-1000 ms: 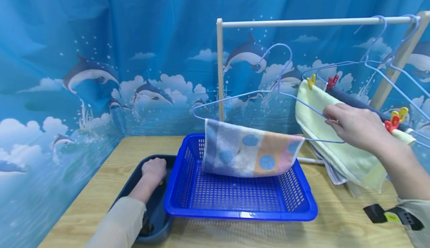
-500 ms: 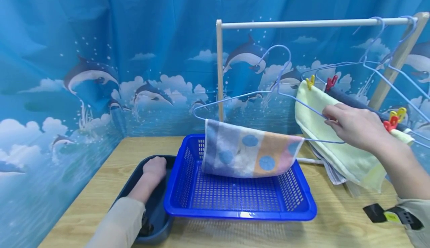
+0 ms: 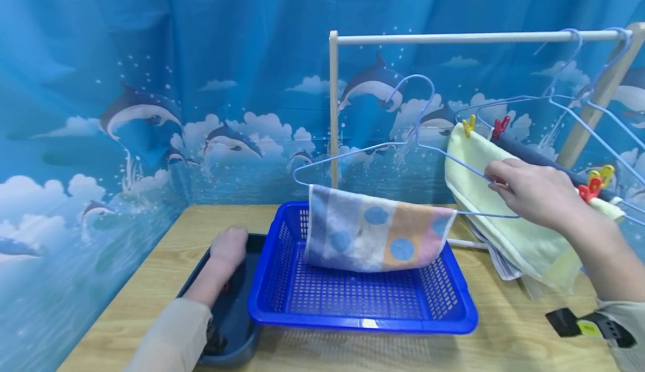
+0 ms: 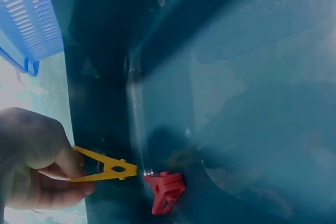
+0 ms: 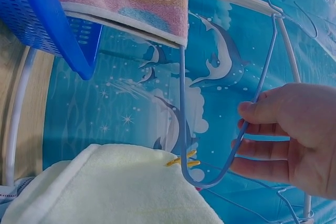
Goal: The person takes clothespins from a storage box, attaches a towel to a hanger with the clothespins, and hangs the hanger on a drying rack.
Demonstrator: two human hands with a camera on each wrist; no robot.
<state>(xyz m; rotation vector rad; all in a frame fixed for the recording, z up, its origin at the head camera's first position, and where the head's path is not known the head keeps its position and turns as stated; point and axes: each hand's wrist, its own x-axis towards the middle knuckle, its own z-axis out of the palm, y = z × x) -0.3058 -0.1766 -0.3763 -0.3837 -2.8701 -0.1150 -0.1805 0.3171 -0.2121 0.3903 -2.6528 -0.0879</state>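
Note:
In the dark blue basin (image 3: 234, 310), my left hand (image 3: 229, 251) is low over the left side. The left wrist view shows it pinching a yellow clothespin (image 4: 128, 170) by its handles, with a red clothespin (image 4: 167, 184) lying just past the tip. My right hand (image 3: 534, 193) grips one end of a light blue wire hanger (image 5: 182, 103), its thumb against the wire. Folded over the hanger's lower bar, a small towel (image 3: 373, 229) with colour stripes and blue dots hangs above the blue basket (image 3: 363, 324).
A drying rack (image 3: 453, 38) stands at the back right, with two more hangers on its rail. A pale yellow towel (image 3: 484, 193) and a dark cloth (image 3: 529, 156) hang there, held by yellow and red clothespins. A dolphin-print curtain (image 3: 242, 80) closes off the back.
My left hand has lifted slightly in the basin, and a red clothespin now shows beneath its wrist. The right hand keeps hold of the hanger almost unmoved; the head view has shifted a little.

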